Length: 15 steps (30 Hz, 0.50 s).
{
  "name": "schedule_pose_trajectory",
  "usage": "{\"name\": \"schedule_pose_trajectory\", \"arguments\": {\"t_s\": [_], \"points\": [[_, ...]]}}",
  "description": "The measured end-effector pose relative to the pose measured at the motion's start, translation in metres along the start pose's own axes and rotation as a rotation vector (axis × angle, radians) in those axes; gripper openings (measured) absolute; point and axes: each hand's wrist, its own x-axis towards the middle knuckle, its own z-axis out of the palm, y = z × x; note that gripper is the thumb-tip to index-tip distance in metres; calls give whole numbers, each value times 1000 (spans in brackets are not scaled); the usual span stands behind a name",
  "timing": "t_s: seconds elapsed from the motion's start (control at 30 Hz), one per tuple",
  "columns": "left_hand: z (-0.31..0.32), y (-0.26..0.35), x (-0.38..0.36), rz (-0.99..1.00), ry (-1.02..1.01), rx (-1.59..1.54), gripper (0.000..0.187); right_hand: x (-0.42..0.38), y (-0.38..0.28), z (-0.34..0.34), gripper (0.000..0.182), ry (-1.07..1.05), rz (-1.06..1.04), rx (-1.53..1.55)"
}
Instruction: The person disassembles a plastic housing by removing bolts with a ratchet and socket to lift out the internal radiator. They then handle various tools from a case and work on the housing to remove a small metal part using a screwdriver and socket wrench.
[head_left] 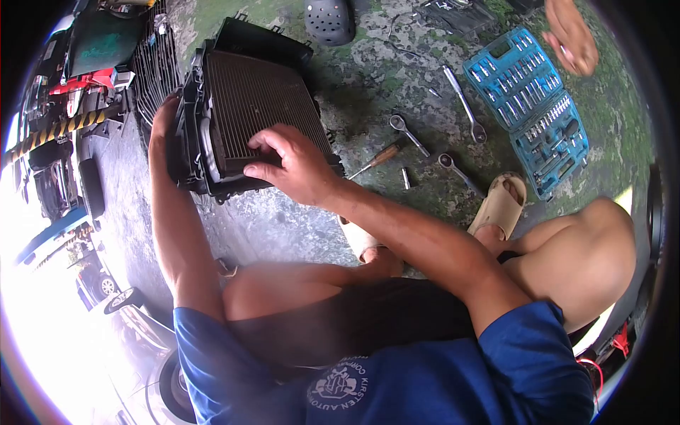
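A car radiator [258, 99] in a black plastic frame [193, 134] is in front of me, its finned core facing up toward me. My left hand [166, 119] grips the frame's outer left side, its fingertips mostly hidden behind the edge. Over the core's near end hovers my right hand [294, 164], fingers bent and thumb apart, holding nothing. Close to the right of the radiator lies a screwdriver [382, 154] with a wooden-looking handle.
Ratchets [409, 134] and a long-handled ratchet [464, 106] lie on the stained floor beside a blue socket set case [520, 131]. A small socket [406, 178] is nearby. Another person's hand [572, 46] reaches in at upper right. A dark clog [329, 20] is beyond the radiator.
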Motion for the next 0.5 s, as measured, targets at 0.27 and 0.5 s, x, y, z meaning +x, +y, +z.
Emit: {"name": "schedule_pose_trajectory", "arguments": {"t_s": [0.27, 0.5], "points": [[-75, -40, 66, -9, -179, -30, 28, 2, 30, -17, 56, -220, 328, 207], [-55, -38, 48, -15, -211, -194, 27, -20, 79, -40, 73, -218, 473, 103]]}}
